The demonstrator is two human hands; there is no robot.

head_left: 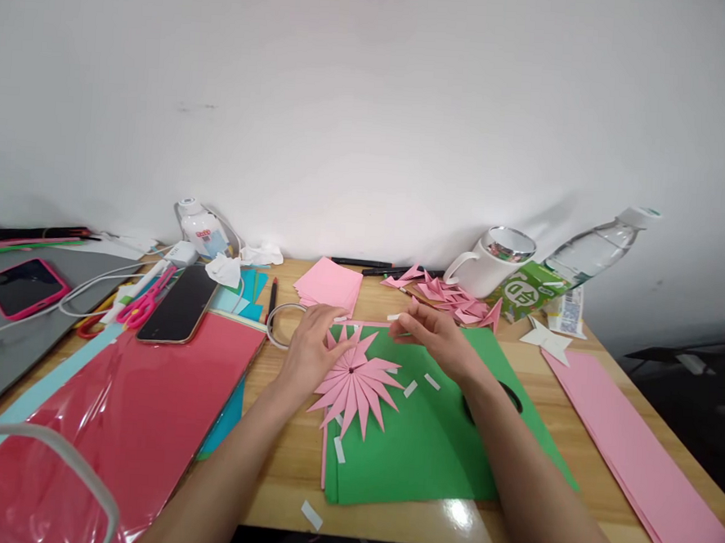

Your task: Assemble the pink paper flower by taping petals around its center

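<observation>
A pink paper flower (pixel 356 383) made of folded pointed petals lies on a green paper sheet (pixel 438 440). My left hand (pixel 310 346) rests on the flower's upper left petals, fingers curled and pressing on them. My right hand (pixel 432 335) hovers just right of the flower's top, fingertips pinched on a small white strip (pixel 392 317). Small white strips (pixel 411 388) lie scattered on the green sheet. A pile of folded pink petals (pixel 453 297) sits behind my right hand.
A stack of pink squares (pixel 330 285), a tape roll (pixel 280 325), a white mug (pixel 491 263), a water bottle (pixel 590 251) and a green carton (pixel 524 291) stand behind. Red sheets (pixel 138 422), a phone (pixel 179 305), pink scissors (pixel 145 303) and a laptop (pixel 9 315) lie left. Long pink paper (pixel 634 452) lies right.
</observation>
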